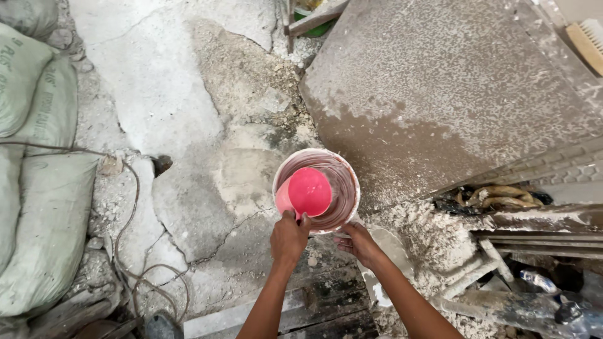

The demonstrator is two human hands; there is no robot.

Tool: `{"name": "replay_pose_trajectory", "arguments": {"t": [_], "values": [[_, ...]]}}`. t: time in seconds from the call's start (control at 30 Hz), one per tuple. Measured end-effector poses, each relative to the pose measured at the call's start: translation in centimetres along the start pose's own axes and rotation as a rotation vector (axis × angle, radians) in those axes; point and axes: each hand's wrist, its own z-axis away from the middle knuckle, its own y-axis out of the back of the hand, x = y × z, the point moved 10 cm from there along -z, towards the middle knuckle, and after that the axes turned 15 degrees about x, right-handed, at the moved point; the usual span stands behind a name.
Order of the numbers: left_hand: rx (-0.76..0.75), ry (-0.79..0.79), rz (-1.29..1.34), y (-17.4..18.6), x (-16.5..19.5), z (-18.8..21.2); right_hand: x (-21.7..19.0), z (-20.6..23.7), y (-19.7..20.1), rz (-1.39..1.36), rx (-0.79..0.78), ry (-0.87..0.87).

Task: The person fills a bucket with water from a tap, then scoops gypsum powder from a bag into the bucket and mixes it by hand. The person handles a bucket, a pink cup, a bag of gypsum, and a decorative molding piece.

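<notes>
I had one bucket [344, 188] in front of me, white-rimmed and smeared reddish-brown inside, standing on the cracked floor [169, 113] just beside the low edge of a big dusty slab [452, 81]. My left hand [289, 238] gripped the handle of one pink scoop [306, 192], fingers [294, 219] wrapped tight around it, and the scoop's bowl sat tipped inside the bucket, against the near-left wall. My right hand [356, 240] pressed on the bucket's near rim; its fingers curled over the edge, though I could not tell how firmly they gripped.

To my left three grey-green sacks [44, 207] lay stacked, and one thin cable [129, 213] looped across the floor beside them. One brush [587, 41] with pale bristles rested at the slab's far right corner. Below the slab's right edge a heap of rubble, boards and one plastic bottle [539, 282] lay tangled, well apart from both hands.
</notes>
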Motion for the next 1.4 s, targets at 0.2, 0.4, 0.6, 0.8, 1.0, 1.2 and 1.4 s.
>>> {"name": "replay_pose_trajectory", "arguments": {"t": [0.2, 0.4, 0.6, 0.8, 1.0, 1.2, 1.4], "values": [[0.072, -0.074, -0.102, 1.1, 1.4, 0.3, 0.1, -0.2, 0.3, -0.028, -0.037, 0.014], [0.089, -0.099, -0.156, 2.4, 1.9, 0.2, 0.2, 0.2, 0.1, -0.048, -0.049, -0.01], [0.147, -0.22, -0.168, 3.4, 2.5, -0.3, -0.1, 0.8, 0.3, -0.006, -0.077, 0.021], [0.159, -0.326, -0.269, 2.9, 2.3, -0.7, 0.1, 0.5, 3.2, 0.132, 0.047, 0.086], [0.213, -0.424, -0.244, 1.2, 2.3, -1.1, -2.7, 4.9, 7.2, 0.368, 0.12, 0.342], [0.249, -0.47, -0.243, -0.8, 2.9, -1.0, -7.8, 16.4, 12.3, 0.538, 0.139, 0.597], [0.136, -0.482, -0.025, -1.3, 8.0, 0.7, -11.7, 34.9, 21.5, 0.206, 0.345, 1.206]]}}
